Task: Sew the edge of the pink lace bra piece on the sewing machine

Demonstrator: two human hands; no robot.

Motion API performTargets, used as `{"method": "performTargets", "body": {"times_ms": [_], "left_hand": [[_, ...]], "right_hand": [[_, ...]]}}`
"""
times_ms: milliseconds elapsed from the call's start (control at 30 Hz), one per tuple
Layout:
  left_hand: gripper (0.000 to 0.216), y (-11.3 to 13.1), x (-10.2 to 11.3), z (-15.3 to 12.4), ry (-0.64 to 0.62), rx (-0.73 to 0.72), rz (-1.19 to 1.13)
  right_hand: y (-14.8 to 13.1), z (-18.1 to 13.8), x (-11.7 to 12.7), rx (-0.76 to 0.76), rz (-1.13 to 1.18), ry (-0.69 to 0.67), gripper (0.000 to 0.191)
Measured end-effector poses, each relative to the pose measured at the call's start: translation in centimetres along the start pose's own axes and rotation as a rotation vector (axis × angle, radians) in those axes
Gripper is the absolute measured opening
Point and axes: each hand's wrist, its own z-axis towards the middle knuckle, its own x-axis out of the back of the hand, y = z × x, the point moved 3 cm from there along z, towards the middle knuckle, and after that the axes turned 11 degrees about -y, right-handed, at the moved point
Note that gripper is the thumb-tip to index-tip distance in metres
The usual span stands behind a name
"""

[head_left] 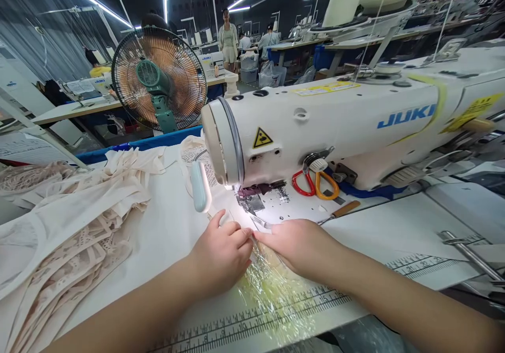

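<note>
Both hands lie flat on the sewing table (394, 248), fingertips meeting just before the needle. My left hand (221, 255) is loosely curled, fingers bent down and pressing a sheer, glossy strip of fabric (272, 290); my right hand (298, 245) lies flatter, fingers stretched toward the left and resting on the same strip. Neither closes around it; they pin it against the tabletop. The fabric is thin, crinkled and pale yellow, shining under the lamp, and it runs from the presser foot (252, 203) back toward me across the printed ruler (252, 326) along the table's near edge.

Above stands the white, smooth-cast sewing machine (339, 121), its rounded end plate close over my knuckles. Behind the foot lie scissors (315, 183) with red and orange loops and a wooden-handled tool (341, 211). To my left a heap of beige lace pieces (67, 237), scalloped and perforated, covers the table, with bare white surface between it and my left wrist. On the right the tabletop lies open up to a metal bar (469, 253).
</note>
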Motion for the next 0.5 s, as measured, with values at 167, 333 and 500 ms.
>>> {"method": "performTargets", "body": {"times_ms": [167,333,500], "left_hand": [[0.026,-0.9,-0.1,0.1,0.028,-0.006,0.057],[0.029,-1.9,-0.3,0.4,0.037,-0.003,0.080],[0.032,-2.9,-0.6,0.5,0.035,-0.007,0.130]], "right_hand": [[-0.6,0.8,1.2,-0.075,-0.053,-0.169,0.067],[-1.2,1.4,2.4,-0.157,-0.020,-0.291,0.080],[-1.8,2.3,2.5,-0.209,0.012,-0.307,0.090]]}}
